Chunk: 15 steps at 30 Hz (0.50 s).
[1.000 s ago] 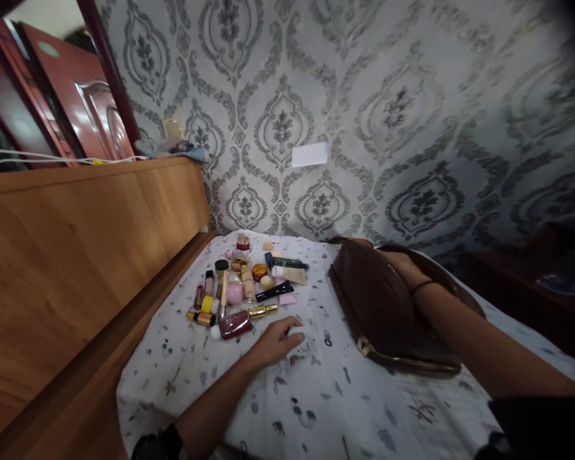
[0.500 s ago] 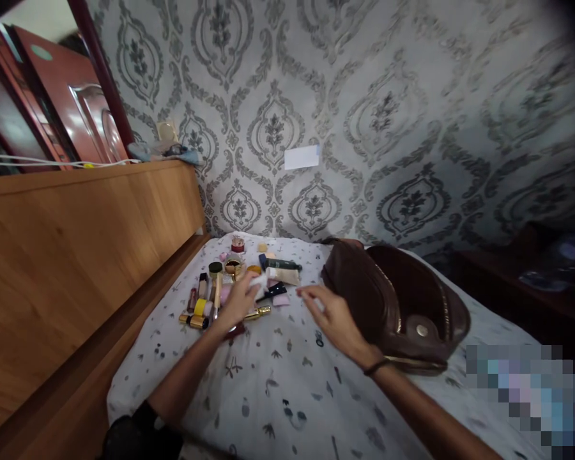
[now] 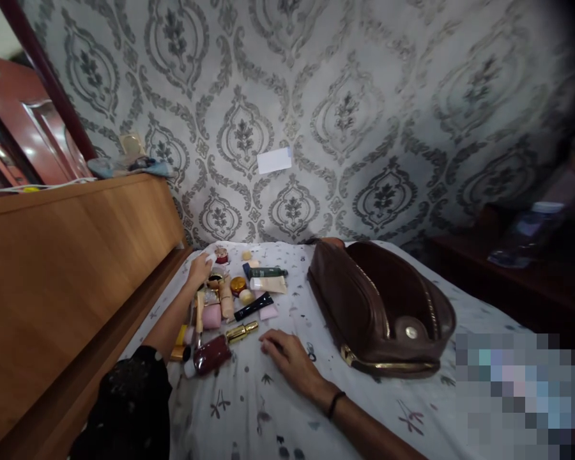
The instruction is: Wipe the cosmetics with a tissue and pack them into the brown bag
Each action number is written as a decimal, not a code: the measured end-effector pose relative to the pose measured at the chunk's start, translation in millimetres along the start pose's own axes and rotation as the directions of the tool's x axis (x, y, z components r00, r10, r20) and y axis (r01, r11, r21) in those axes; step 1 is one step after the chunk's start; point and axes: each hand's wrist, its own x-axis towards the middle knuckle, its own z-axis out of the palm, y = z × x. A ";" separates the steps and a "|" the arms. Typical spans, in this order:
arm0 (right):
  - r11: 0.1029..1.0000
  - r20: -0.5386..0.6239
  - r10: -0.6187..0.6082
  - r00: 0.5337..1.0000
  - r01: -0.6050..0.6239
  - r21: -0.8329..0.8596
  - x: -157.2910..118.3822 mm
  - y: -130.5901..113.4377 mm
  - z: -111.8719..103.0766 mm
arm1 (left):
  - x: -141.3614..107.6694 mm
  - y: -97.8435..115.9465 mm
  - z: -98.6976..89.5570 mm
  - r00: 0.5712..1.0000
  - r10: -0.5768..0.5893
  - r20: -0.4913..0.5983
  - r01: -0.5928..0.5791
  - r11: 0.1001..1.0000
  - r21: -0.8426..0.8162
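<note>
- Left hand (image 3: 200, 269): far left edge of the cosmetics, fingers pointing away from the body. Small white item (image 3: 211, 257) at the fingertips; can't tell if gripped or just touched. Its long axis is unreadable.
- Red jar (image 3: 221, 255): just right of those fingertips, upright. Left hand is clearly the nearer one.
- Right hand (image 3: 290, 358): low over the sheet (image 3: 268, 409), fingers loosely curled, nothing visible in them.
- Gold tube (image 3: 242, 331): closest to the right fingers, off their left side, near but apart. Lies flat; long axis runs near-left to far-right, far-right end toward the fingertips.
- Red bottle (image 3: 215, 353): left of the gold tube, on its side, white cap at the left end.
- Black tube (image 3: 253, 306): beyond the gold one, similar slant.
- Brown bag (image 3: 345, 294): right of everything, unzipped, mouth up, nearer the right hand.
</note>
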 end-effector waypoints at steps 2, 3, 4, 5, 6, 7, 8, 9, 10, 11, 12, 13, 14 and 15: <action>0.999 -0.005 -0.013 1.000 0.013 -0.051 0.2 1.3 1.0 | 13.0 0.3 5.0 1.000 0.003 0.024 -0.005 0.998 0.059; 0.997 -0.005 -0.017 1.000 0.017 -0.071 0.1 1.5 1.7 | 19.8 1.3 6.8 0.999 0.006 0.036 -0.010 0.996 0.089; 0.996 -0.001 -0.017 1.000 0.017 -0.087 -0.3 1.3 2.4 | 26.5 2.8 8.4 0.999 0.012 0.046 -0.018 0.993 0.117; 0.995 0.005 -0.013 1.000 0.013 -0.095 -0.7 0.8 2.9 | 33.2 4.7 9.9 0.998 0.021 0.056 -0.029 0.989 0.143; 0.995 0.010 -0.003 1.000 0.004 -0.099 -1.1 0.1 3.2 | 39.8 6.9 11.8 0.997 0.034 0.065 -0.045 0.985 0.167; 0.995 0.012 0.010 1.000 -0.008 -0.100 -1.3 -0.8 3.2 | 46.3 9.4 14.2 0.996 0.050 0.074 -0.063 0.980 0.190; 0.995 0.015 0.024 1.000 -0.022 -0.099 -1.4 -1.7 3.0 | 52.8 11.7 17.2 0.994 0.066 0.081 -0.082 0.974 0.209; 0.994 0.019 0.036 0.999 -0.034 -0.100 -1.3 -2.4 2.5 | 59.4 13.9 20.9 0.992 0.085 0.089 -0.104 0.969 0.224; 0.994 0.024 0.045 0.999 -0.042 -0.104 -1.0 -2.8 1.9 | 66.1 15.7 25.2 0.990 0.103 0.101 -0.124 0.963 0.237; 0.993 0.026 0.051 0.998 -0.048 -0.111 -0.8 -3.1 1.1 | 72.8 17.1 30.1 0.986 0.117 0.119 -0.144 0.958 0.249; 0.991 0.029 0.056 0.998 -0.052 -0.120 -0.7 -3.2 0.3 | 79.1 18.0 35.3 0.981 0.133 0.141 -0.166 0.952 0.258; 0.991 0.030 0.058 0.998 -0.054 -0.126 -0.7 -3.1 -0.4 | 85.0 18.3 40.7 0.975 0.153 0.162 -0.192 0.946 0.262; 0.990 0.030 0.061 0.998 -0.057 -0.130 -0.9 -2.9 -1.0 | 90.2 18.0 46.1 0.967 0.175 0.183 -0.220 0.940 0.263; 0.989 0.028 0.066 0.997 -0.062 -0.133 -1.1 -2.5 -1.4 | 94.6 17.0 51.4 0.960 0.197 0.200 -0.246 0.933 0.263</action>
